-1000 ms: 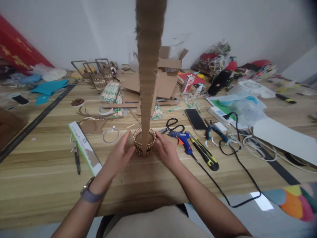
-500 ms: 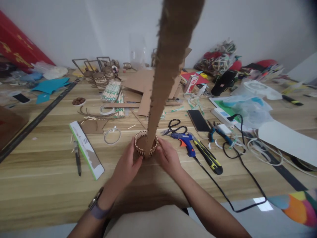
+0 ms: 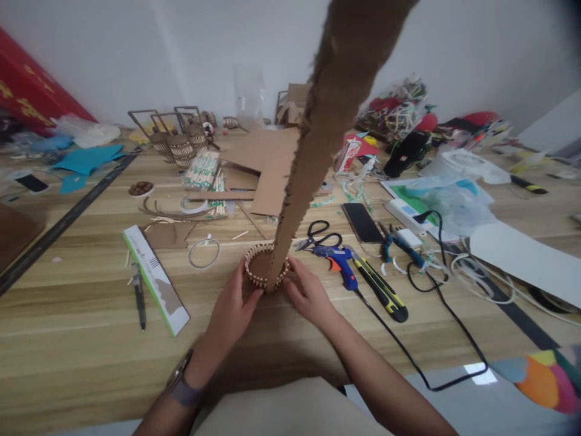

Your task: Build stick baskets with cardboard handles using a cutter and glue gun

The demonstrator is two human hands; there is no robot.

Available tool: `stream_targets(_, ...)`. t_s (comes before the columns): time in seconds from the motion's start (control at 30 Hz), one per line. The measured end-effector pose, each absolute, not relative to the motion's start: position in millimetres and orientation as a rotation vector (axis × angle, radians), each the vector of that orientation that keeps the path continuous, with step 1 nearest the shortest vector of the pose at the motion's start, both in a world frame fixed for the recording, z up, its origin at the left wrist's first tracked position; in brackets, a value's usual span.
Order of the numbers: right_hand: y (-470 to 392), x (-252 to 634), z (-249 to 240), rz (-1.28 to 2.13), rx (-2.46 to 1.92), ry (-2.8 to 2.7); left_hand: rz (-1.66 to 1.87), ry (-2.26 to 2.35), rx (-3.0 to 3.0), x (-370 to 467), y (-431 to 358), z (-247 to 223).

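Note:
Between my hands sits a small round basket (image 3: 255, 249) with a brown cardboard floor and a wall of short pale sticks. A long cardboard strip (image 3: 313, 145) with ragged edges rises from the basket's near side and leans toward the upper right. My left hand (image 3: 233, 293) curves round the left side of the wall, thumb at the front. On the right side, my right hand (image 3: 308, 290) grips the wall with bent fingers. Just right of the basket lie black-handled scissors (image 3: 321, 235), a blue glue gun (image 3: 338, 260) and a yellow-black utility knife (image 3: 380, 286).
A white-and-green box (image 3: 157, 278) and a pen (image 3: 139, 297) lie at left, near a tape ring (image 3: 204, 252). Behind are cardboard sheets (image 3: 276, 163), stick bundles (image 3: 202, 168) and finished little buckets (image 3: 181, 148). A phone (image 3: 362, 222), pliers (image 3: 402, 245) and a black cable (image 3: 454, 327) occupy the right.
The cardboard strip's upper end has swung to the right and leans more. Both hands remain at the basket's sides, and the view has shifted slightly.

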State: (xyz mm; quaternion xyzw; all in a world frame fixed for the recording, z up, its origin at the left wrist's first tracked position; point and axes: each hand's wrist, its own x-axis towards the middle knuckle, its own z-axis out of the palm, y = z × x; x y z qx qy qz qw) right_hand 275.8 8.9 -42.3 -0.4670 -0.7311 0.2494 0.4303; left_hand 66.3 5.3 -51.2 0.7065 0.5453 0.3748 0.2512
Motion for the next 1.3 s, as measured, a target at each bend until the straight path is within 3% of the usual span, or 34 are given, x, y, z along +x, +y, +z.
stream_targets(1.3, 11.4, 277.5, -42.9, 0.684, -1.245, -1.823, 1.053, 1.429, 1.892, 69.6, 6.4, -60.7)
